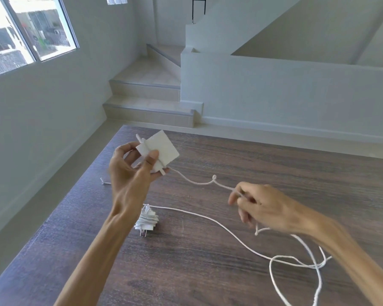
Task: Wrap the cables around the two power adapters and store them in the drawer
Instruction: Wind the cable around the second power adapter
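The left hand (131, 164) grips the white adapter (158, 151) above the table (274, 173), thumb pinning one turn of cable (199, 182). The cable runs right and nearer to the right hand (252, 204) — pinching it, best placed to wind. A wound adapter (146, 220) lies below.

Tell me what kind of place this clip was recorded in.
Most likely a room in a house, sparsely furnished: tiled stairs turn up behind a low white wall, a window looks onto neighbouring buildings, and the work happens at a dark wooden table.
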